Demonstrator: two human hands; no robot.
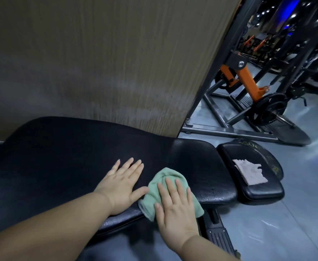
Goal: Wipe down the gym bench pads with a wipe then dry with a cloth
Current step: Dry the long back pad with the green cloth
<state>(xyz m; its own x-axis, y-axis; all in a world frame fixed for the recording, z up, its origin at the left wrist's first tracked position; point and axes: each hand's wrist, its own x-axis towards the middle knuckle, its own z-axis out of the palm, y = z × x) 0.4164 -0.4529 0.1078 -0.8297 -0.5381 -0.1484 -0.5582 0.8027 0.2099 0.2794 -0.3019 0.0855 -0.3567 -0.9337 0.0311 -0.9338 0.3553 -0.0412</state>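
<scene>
A long black bench pad (69, 151) runs across the lower half of the view. My left hand (122, 183) lies flat on it with its fingers spread and straight. Just to its right, my right hand (175, 206) presses a green cloth (154, 187) flat onto the pad near its front edge, fingers straight on top of the cloth. A smaller black seat pad (263, 191) sits off the bench's right end, and a crumpled white wipe (250, 172) lies on it, apart from both hands.
A wood-grain wall panel (98, 63) rises right behind the bench. To the right stands a black and orange weight machine (246, 81) with a plate (269, 108) and a steel base frame (229, 131) on the grey floor (295, 223). A black foot step (220, 240) sits below the bench.
</scene>
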